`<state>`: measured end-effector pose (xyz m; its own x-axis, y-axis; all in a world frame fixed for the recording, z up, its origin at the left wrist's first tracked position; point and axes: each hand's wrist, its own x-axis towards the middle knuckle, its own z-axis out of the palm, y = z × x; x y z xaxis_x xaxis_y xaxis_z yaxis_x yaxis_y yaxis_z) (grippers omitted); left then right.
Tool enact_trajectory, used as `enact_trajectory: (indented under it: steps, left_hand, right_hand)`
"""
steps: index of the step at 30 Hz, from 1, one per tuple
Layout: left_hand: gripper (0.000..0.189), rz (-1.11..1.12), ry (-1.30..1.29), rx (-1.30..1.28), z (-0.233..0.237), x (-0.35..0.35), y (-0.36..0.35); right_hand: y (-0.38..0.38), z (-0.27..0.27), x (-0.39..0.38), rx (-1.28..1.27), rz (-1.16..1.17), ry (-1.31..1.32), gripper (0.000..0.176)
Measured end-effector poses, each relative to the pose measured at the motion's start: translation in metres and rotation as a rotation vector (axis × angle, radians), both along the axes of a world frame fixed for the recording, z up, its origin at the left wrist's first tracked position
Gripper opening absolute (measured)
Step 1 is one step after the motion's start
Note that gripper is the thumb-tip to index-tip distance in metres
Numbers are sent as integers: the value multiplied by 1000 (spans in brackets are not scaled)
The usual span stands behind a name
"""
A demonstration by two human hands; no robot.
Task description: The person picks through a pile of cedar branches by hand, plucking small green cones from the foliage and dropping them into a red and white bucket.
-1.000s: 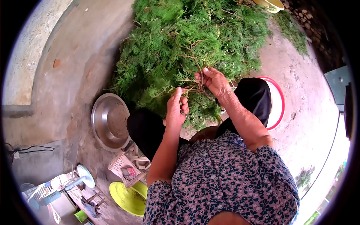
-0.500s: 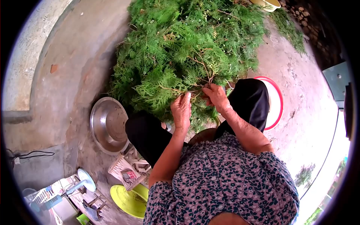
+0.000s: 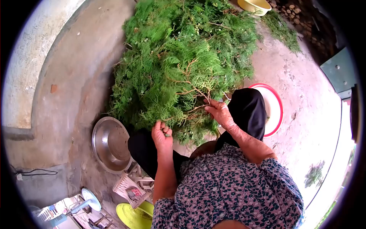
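Observation:
A big heap of green conifer branches (image 3: 152,65) lies on the floor in front of my knees. My right hand (image 3: 221,113) pinches the brown stem of a leafy branch (image 3: 196,91), which spreads up and left from my fingers over the heap. At the heap's lower edge, my left hand (image 3: 162,134) has its fingers curled, with a small bit of green showing between them. Sprig tips touch the top of that hand.
A metal basin (image 3: 112,145) is left of my knee, a red-rimmed basin (image 3: 280,110) right of the other. A yellow basin (image 3: 255,5) stands beyond the heap. Lower left are a small wooden chair (image 3: 131,191), a yellow-green lid (image 3: 133,216) and a fan (image 3: 91,199).
My left hand has moved left and down, away from my right hand, and its fingers have curled. My right hand keeps hold of the branch stem. The view has shifted slightly.

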<state>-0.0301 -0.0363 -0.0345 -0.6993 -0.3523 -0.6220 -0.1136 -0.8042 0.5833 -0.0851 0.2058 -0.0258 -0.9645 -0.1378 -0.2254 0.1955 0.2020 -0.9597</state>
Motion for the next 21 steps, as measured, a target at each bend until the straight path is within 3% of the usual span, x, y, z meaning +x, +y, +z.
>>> enact_trajectory:
  steps: [3, 5, 7, 8, 9, 11, 12, 15, 17, 19, 20, 21]
  left_hand:
    - [20, 43, 19, 45, -8, -2, -16]
    - [19, 28, 29, 175, -11, 3, -21]
    - [21, -2, -5, 236, -17, 7, -26]
    - [18, -41, 90, 362, -33, 10, -36]
    - [19, -83, 6, 313, -37, 11, -40]
    - [19, -362, 311, -872, -39, 15, -10]
    - [19, -400, 333, -855, -39, 11, -8]
    - [20, -397, 187, -27, -34, -3, -24]
    - [22, -345, 41, 500, -30, -9, -31]
    - [23, -356, 51, 515, -29, -21, -25]
    - [24, -415, 101, 556, -31, -27, -26]
    - [25, -458, 157, 594, -39, -28, -31]
  right_hand:
    - [9, 23, -1, 82, 75, 152, 19]
    - [17, 42, -8, 234, 249, 212, 22]
    - [28, 66, -11, 231, 236, 229, 24]
    - [32, 52, -17, 205, 169, 274, 24]
    - [40, 38, -22, 181, 108, 320, 25]
    - [63, 84, -17, 112, -4, 56, 26]
    - [74, 80, -20, 72, -23, 9, 25]
    - [119, 109, -9, -167, -351, -210, 23]
    - [166, 144, 9, 142, -375, -99, 26]
    - [238, 119, 18, 154, -706, -217, 19]
    - [328, 55, 25, 756, -442, 44, 22]
    - [360, 46, 49, 925, -518, 35, 22]
